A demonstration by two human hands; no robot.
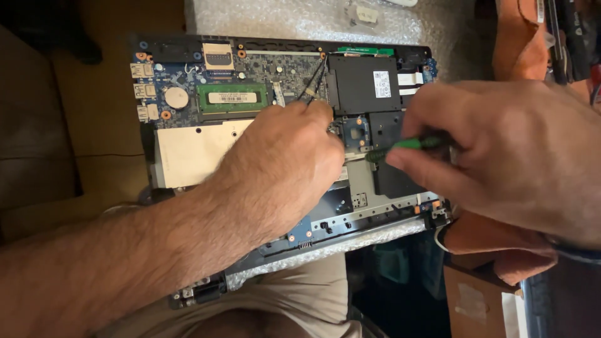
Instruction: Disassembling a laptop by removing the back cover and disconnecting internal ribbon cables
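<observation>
Opened black laptop chassis (pixel 400 216), blue-green circuit board exposed, lies across the person's lap on bubble wrap. Left hand (pixel 285 166) in a closed grip on thin black tweezers (pixel 315 80), tips over the board near the black drive cover (pixel 363 84). Right hand (pixel 494 150) clenched round a green-handled screwdriver (pixel 407 144), tip hidden behind the left hand. Risks, as I judge: either tool slipping and scratching or shorting components; a loosened screw dropping into the chassis.

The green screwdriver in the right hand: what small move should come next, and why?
Probably lower the green screwdriver tip straight onto the board beside the small blue part. The right hand holds it tilted just above there, and the left hand steadies black tweezers nearby.
</observation>
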